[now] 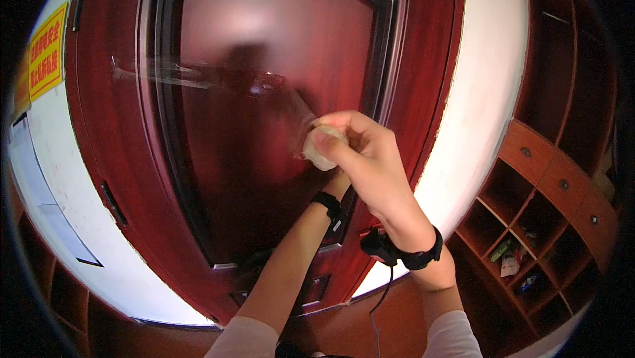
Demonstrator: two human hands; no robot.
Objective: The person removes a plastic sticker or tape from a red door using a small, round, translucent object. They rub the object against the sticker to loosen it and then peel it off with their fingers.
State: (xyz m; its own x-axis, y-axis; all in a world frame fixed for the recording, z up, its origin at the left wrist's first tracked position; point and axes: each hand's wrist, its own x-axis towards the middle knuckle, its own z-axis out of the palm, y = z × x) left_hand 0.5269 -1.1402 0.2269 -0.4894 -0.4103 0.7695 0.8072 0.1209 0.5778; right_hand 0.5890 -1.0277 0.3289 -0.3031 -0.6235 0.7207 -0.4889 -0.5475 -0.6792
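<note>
My right hand (367, 149) pinches a small, pale, translucent roll of clear tape (317, 152) between thumb and fingers. From the roll a clear strip (297, 105) runs up and left toward the dark red door (238, 159). Farther left, a shiny clear strip (183, 76) crosses the door's raised frame moulding and part of its panel. My left wrist (341, 185) passes behind my right hand, which hides the left hand's fingers. Black bands circle my left wrist (327, 204) and my right wrist (421, 254).
A black device (374, 245) with a hanging cable (374, 308) is at my right wrist. White wall (476, 85) borders the door. To the right stands a wooden cabinet (526, 152) with drawers and cubbyholes. A yellow sign (47, 53) with red writing hangs at left.
</note>
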